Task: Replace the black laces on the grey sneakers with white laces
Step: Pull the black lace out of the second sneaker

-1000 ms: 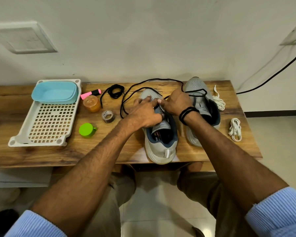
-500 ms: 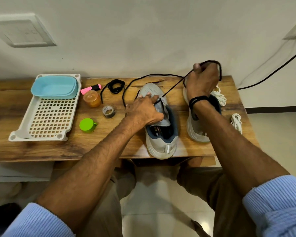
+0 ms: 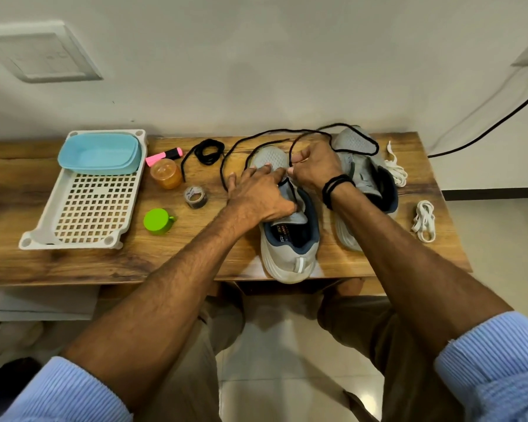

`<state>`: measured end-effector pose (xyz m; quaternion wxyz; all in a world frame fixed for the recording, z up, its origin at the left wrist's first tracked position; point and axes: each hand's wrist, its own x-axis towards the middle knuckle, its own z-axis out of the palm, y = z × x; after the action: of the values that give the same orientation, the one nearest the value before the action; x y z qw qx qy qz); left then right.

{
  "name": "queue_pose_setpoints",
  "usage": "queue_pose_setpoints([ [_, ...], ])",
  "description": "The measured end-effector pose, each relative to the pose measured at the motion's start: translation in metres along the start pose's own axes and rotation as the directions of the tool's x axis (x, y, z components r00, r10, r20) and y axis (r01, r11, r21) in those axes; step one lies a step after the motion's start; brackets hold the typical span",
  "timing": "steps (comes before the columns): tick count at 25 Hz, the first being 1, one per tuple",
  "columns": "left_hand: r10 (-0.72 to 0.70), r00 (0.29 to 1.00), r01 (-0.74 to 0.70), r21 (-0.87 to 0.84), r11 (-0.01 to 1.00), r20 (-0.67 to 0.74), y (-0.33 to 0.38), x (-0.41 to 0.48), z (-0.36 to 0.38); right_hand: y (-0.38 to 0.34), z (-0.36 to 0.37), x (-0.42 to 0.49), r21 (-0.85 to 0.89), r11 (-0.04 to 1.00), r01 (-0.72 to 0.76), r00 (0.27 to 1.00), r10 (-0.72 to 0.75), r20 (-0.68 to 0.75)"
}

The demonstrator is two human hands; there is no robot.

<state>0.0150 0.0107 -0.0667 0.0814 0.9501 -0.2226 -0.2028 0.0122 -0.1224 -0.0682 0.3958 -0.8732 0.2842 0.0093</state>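
On the wooden table [image 3: 119, 263], right of a white tray [image 3: 86, 205] with a blue tub [image 3: 99, 153], two grey sneakers: the near sneaker [image 3: 290, 257] with its heel past the front edge, the far sneaker [image 3: 357, 153] just beside it, toe to the wall. Laid on the near sneaker, the left hand [image 3: 256, 196], fingers straight, pressing down and gripping nothing. At the lacing, the right hand [image 3: 316, 166], grip closed on the black lace [image 3: 269, 131], pinched in curled fingers. Soft, light and limp, likely to slide easily but to catch at the tip; best taken close to the eyelet, with the light shoe held down. Near the right edge, white laces [image 3: 424, 220], untouched. Eyelets hidden under both hands; impossible to tell how many rows remain threaded.
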Motion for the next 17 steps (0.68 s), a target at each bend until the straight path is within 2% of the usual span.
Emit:
queue_pose_setpoints([
  [2,-0.002,1.0,0.002,0.005,1.0,-0.024,0.002,-0.001,0.001,-0.005,0.0,-0.01,0.087,0.996,0.018,0.998,-0.013,-0.064],
  [4,-0.009,1.0,0.01,0.051,0.999,-0.028,0.001,-0.002,0.002,-0.007,-0.012,-0.009,0.236,0.971,0.034,0.975,0.02,-0.222],
  [5,-0.016,1.0,0.018,0.064,0.998,-0.02,0.0,-0.003,0.002,-0.006,-0.027,-0.004,0.304,0.95,0.068,0.93,0.049,-0.363],
  [7,-0.017,1.0,0.017,0.077,0.997,-0.003,0.0,-0.005,0.001,0.0,-0.068,0.008,0.413,0.885,0.214,0.743,0.127,-0.657],
  [8,-0.008,1.0,0.008,0.084,0.996,0.001,0.002,-0.006,0.001,0.007,-0.082,0.012,0.406,0.879,0.249,0.676,0.142,-0.723],
  [9,0.001,1.0,-0.001,0.087,0.996,0.005,0.003,-0.007,0.0,0.013,-0.088,0.013,0.366,0.902,0.23,0.672,0.124,-0.73],
  [11,0.0,1.0,-0.002,0.07,0.998,0.02,0.005,-0.006,-0.001,0.021,-0.076,0.014,0.17,0.977,0.128,0.787,0.004,-0.618],
  [12,-0.006,1.0,0.004,0.059,0.998,0.026,0.006,-0.006,-0.001,0.02,-0.064,0.014,0.04,0.992,0.123,0.833,-0.081,-0.547],
  [13,-0.013,0.999,0.012,0.049,0.999,0.033,0.005,-0.007,-0.002,0.017,-0.053,0.017,-0.083,0.982,0.17,0.867,-0.189,-0.462],
  [15,-0.022,0.999,0.021,0.029,0.999,0.046,0.004,-0.007,-0.005,0.009,-0.037,0.019,-0.263,0.906,0.331,0.906,-0.383,-0.182],
  [17,-0.023,0.999,0.022,0.032,0.999,0.039,0.005,-0.008,-0.006,0.008,-0.023,0.018,-0.396,0.804,0.443,0.893,-0.435,0.117],
])
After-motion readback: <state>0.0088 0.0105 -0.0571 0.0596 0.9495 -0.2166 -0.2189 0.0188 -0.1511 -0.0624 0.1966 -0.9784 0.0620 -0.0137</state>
